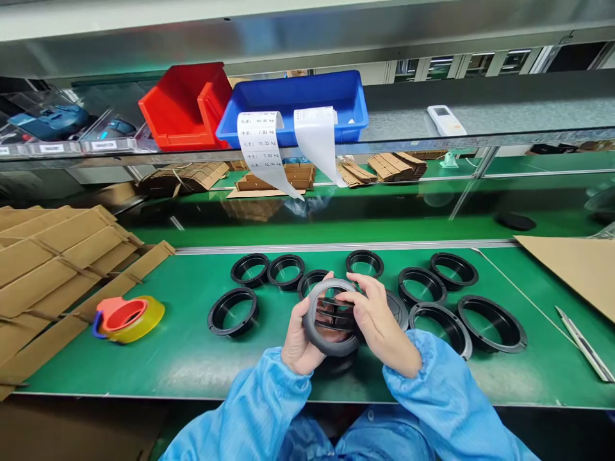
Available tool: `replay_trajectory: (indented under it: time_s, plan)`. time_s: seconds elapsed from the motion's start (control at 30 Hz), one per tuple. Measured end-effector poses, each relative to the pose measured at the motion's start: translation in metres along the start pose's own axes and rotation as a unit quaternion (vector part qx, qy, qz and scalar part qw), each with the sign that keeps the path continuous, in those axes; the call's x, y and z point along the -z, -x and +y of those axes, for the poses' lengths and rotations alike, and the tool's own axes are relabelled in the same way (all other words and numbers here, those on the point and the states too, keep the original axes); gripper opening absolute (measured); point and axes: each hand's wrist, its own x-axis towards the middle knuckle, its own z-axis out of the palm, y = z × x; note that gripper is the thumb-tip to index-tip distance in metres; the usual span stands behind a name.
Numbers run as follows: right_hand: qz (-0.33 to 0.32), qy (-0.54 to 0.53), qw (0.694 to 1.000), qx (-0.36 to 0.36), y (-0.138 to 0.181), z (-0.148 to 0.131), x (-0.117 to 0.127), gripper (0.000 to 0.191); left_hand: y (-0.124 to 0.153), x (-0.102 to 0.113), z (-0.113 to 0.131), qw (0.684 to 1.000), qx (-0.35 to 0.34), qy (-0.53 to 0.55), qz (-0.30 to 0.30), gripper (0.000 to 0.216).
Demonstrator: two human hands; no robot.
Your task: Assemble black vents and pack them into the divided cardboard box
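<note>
A round black air vent with glossy slats across its opening is held above the green bench, tilted toward me. My left hand is closed round its left side, thumb along the rim. From the right, my right hand grips the vent too, with its fingertips on the upper slats. Behind the vent a black ring is partly covered by my hands. Beside my right wrist lies a dark round piece, also partly hidden. More black rings stand on both sides, such as a large ring at the right.
A yellow tape roll on a red dispenser lies left, beside cardboard dividers. On the right are a cutter knife and a cardboard sheet. The shelf above carries a red bin, a blue tray with hanging label strips, and a white remote.
</note>
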Motion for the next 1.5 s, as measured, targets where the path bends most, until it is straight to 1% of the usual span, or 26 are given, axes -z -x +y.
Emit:
replay_trajectory:
  time_s: [0.1, 0.17, 0.27, 0.37, 0.47, 0.53, 0.6, 0.67, 0.7, 0.77, 0.83, 0.93, 0.97, 1.0, 1.07, 1.1, 1.13, 1.17, 1.2, 1.27, 1.3, 1.33, 1.37, 1.4, 1.5]
  plan:
    - [-0.002, -0.044, 0.999, -0.019, -0.001, 0.000, 0.001, 0.052, -0.004, -0.001, 0.000, 1.000, -0.005, 0.020, 0.019, 0.066]
    - [0.005, -0.069, 0.997, -0.034, -0.002, 0.001, 0.003, 0.052, -0.006, -0.001, 0.001, 0.999, 0.004, 0.026, 0.030, 0.065]
    - [0.016, -0.099, 0.994, -0.049, -0.003, 0.003, 0.007, 0.053, -0.007, 0.000, 0.003, 0.998, 0.020, 0.015, 0.049, 0.072]
    - [0.009, -0.119, 0.991, -0.058, -0.004, 0.006, 0.009, 0.054, -0.008, 0.000, 0.005, 0.998, 0.019, 0.002, 0.067, 0.078]
    - [-0.004, -0.107, 0.992, -0.070, -0.002, 0.008, 0.008, 0.051, -0.009, 0.000, 0.006, 0.997, 0.022, 0.006, 0.074, 0.079]
    - [-0.013, -0.054, 0.998, -0.038, 0.001, 0.009, 0.003, 0.051, -0.010, -0.002, 0.007, 0.996, 0.023, 0.008, 0.082, 0.075]
    - [-0.028, 0.016, 0.999, 0.023, 0.005, 0.009, -0.002, 0.053, -0.010, -0.003, 0.008, 0.994, 0.009, 0.027, 0.105, 0.067]
    - [-0.058, 0.087, 0.990, 0.093, 0.008, 0.008, -0.007, 0.065, -0.010, -0.006, 0.009, 0.989, 0.006, 0.057, 0.136, 0.059]
    - [-0.074, 0.116, 0.984, 0.116, 0.009, 0.007, -0.008, 0.071, -0.010, -0.007, 0.009, 0.986, 0.011, 0.068, 0.149, 0.057]
    - [-0.104, 0.155, 0.974, 0.128, 0.009, 0.006, -0.008, 0.076, -0.010, -0.009, 0.008, 0.985, 0.023, 0.064, 0.162, 0.053]
    - [-0.135, 0.150, 0.974, 0.108, 0.005, 0.004, -0.005, 0.088, -0.009, -0.012, 0.005, 0.986, 0.028, 0.038, 0.158, 0.051]
    - [-0.197, 0.099, 0.972, 0.086, -0.010, 0.005, 0.002, 0.121, -0.007, -0.016, -0.001, 0.989, 0.051, -0.008, 0.138, 0.053]
    - [-0.212, 0.089, 0.970, 0.084, -0.018, 0.009, 0.005, 0.126, -0.007, -0.017, -0.002, 0.989, 0.053, -0.027, 0.134, 0.055]
    - [-0.217, 0.092, 0.969, 0.077, -0.028, 0.016, 0.008, 0.125, -0.006, -0.016, -0.001, 0.989, 0.043, -0.052, 0.131, 0.058]
    - [-0.198, 0.163, 0.966, 0.016, -0.051, 0.036, 0.016, 0.117, -0.006, -0.011, 0.005, 0.982, -0.020, -0.136, 0.129, 0.061]
    - [-0.179, 0.218, 0.959, -0.030, -0.064, 0.049, 0.020, 0.113, -0.007, -0.006, 0.010, 0.969, -0.071, -0.194, 0.134, 0.061]
    - [-0.158, 0.277, 0.944, -0.082, -0.076, 0.064, 0.024, 0.109, -0.008, 0.002, 0.016, 0.946, -0.130, -0.258, 0.144, 0.059]
    - [-0.143, 0.319, 0.929, -0.124, -0.086, 0.078, 0.027, 0.107, -0.010, 0.011, 0.023, 0.914, -0.192, -0.321, 0.160, 0.057]
    - [-0.136, 0.348, 0.915, -0.154, -0.095, 0.092, 0.030, 0.105, -0.012, 0.023, 0.030, 0.871, -0.252, -0.379, 0.184, 0.054]
    - [-0.147, 0.370, 0.901, -0.175, -0.105, 0.113, 0.030, 0.103, -0.019, 0.049, 0.043, 0.785, -0.343, -0.457, 0.239, 0.048]
    - [-0.157, 0.377, 0.895, -0.178, -0.107, 0.121, 0.028, 0.102, -0.022, 0.063, 0.048, 0.752, -0.369, -0.477, 0.265, 0.046]
    - [-0.165, 0.384, 0.891, -0.180, -0.108, 0.127, 0.025, 0.101, -0.025, 0.075, 0.052, 0.729, -0.384, -0.489, 0.286, 0.046]
    - [-0.171, 0.391, 0.886, -0.182, -0.107, 0.131, 0.021, 0.100, -0.027, 0.087, 0.054, 0.715, -0.391, -0.494, 0.302, 0.045]
    - [-0.174, 0.398, 0.882, -0.184, -0.106, 0.135, 0.016, 0.100, -0.029, 0.097, 0.055, 0.710, -0.393, -0.496, 0.309, 0.044]
    - [-0.183, 0.419, 0.869, -0.189, -0.103, 0.141, 0.005, 0.099, -0.031, 0.113, 0.053, 0.707, -0.390, -0.505, 0.306, 0.040]
